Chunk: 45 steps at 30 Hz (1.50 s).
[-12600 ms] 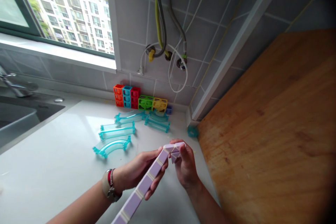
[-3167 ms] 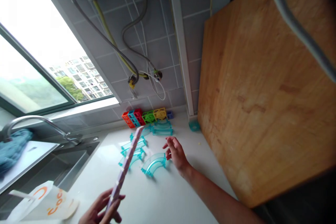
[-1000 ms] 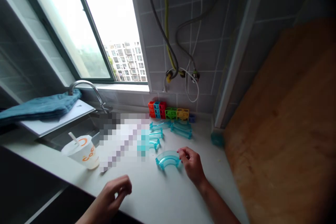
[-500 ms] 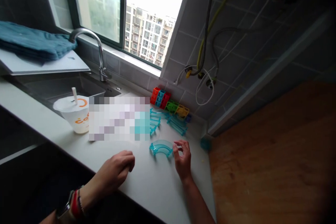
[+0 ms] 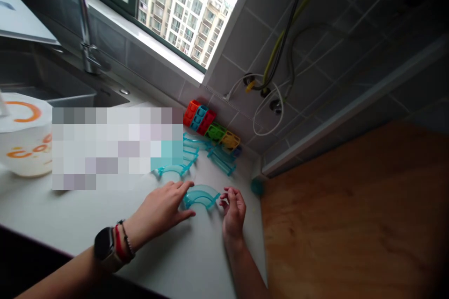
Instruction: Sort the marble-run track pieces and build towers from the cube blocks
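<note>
Turquoise curved track (image 5: 202,195) lay on the counter (image 5: 196,254) between the left hand (image 5: 163,208), fingers apart, and the right hand (image 5: 234,215), fingers curled, grip unclear. A pixelated patch (image 5: 117,148) hid some counter; the cup (image 5: 24,142), cut off at left, bore orange letters, "Co" legible.

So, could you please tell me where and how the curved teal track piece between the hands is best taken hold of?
I'd probably pinch the curved teal track piece by its ends: left hand from the left, right hand from the right. It lies bowed away from the person, so each end sits near one hand.
</note>
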Motion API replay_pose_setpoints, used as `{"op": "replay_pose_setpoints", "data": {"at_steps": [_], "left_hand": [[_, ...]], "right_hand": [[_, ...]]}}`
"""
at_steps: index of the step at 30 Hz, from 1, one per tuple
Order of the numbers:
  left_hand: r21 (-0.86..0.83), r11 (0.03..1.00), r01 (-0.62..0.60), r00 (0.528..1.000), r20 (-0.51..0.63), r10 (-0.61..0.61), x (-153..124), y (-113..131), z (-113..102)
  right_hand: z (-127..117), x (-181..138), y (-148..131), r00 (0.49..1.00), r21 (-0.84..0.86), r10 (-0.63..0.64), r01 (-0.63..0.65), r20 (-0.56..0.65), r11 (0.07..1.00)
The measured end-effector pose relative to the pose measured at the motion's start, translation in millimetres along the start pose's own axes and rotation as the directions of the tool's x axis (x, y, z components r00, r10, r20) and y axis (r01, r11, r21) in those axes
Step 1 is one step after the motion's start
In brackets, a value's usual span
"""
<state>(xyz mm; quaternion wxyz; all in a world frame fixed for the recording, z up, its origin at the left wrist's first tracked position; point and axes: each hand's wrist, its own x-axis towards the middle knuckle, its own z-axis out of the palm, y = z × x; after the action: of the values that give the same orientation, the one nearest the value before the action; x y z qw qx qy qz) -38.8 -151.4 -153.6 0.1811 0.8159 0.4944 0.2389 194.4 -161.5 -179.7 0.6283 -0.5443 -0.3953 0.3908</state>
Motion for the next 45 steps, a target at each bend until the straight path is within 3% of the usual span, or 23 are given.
{"op": "replay_pose_setpoints", "data": {"at_steps": [3,7,10,15,21,30,38,45], "left_hand": [[-0.032,0.997,0.076,0.997,0.012,-0.076,2,-10,14],[-0.146,0.984,0.101,0.994,-0.029,-0.106,11,-11,13],[-0.258,0.966,-0.005,0.988,-0.148,-0.034,13,-2,3],[-0.386,0.905,-0.179,0.939,-0.341,0.040,3,13,-10],[-0.484,0.825,-0.293,0.919,-0.379,0.104,-10,11,-6],[-0.534,0.831,-0.157,0.986,-0.138,0.098,-1,5,-5],[-0.539,0.829,-0.149,0.985,-0.156,0.076,-2,7,-8],[-0.569,0.821,-0.048,0.974,-0.208,-0.088,0,8,-10]], "right_hand": [[2,-2,1,0.998,0.026,0.062,-0.063,0.027,0.998],[3,-2,0,0.991,-0.037,0.055,-0.050,0.122,0.998],[3,-4,-5,0.964,-0.079,0.051,-0.031,0.262,0.996],[8,-13,-13,0.891,-0.079,0.050,-0.016,0.452,0.997],[15,-25,-10,0.817,-0.174,0.060,0.051,0.574,0.983],[17,-24,-17,0.853,-0.091,0.058,-0.012,0.518,0.996],[16,-25,-19,0.875,-0.064,0.065,-0.039,0.481,0.997],[2,-12,-7,0.956,-0.097,0.066,-0.040,0.285,0.994]]}}
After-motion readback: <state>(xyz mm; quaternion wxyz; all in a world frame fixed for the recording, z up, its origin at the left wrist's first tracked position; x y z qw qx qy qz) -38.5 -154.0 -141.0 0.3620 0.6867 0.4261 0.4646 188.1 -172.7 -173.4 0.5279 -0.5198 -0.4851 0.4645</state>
